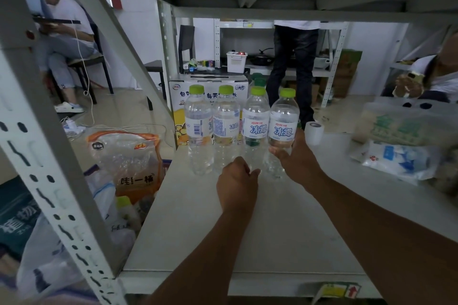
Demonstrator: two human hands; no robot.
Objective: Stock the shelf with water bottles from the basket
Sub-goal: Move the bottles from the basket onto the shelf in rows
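Several clear water bottles with green caps stand in a row on the white shelf board (pixel 247 238). My right hand (pixel 295 156) is wrapped around the rightmost bottle (pixel 282 131) at its lower half. Just left of it stands another bottle (pixel 255 126), and my left hand (pixel 236 181) sits at its base with fingertips touching it; whether it grips is unclear. Two more bottles (pixel 199 126) (pixel 226 126) stand further left. The basket is not in view.
A white tape roll (pixel 314 131) stands right of the bottles. Plastic bags (pixel 399 158) lie at the shelf's right. A printed carton (pixel 183 96) stands behind the row. The shelf's upright post (pixel 49 181) rises at left, with bagged goods (pixel 126 156) beside it. People are behind the shelf.
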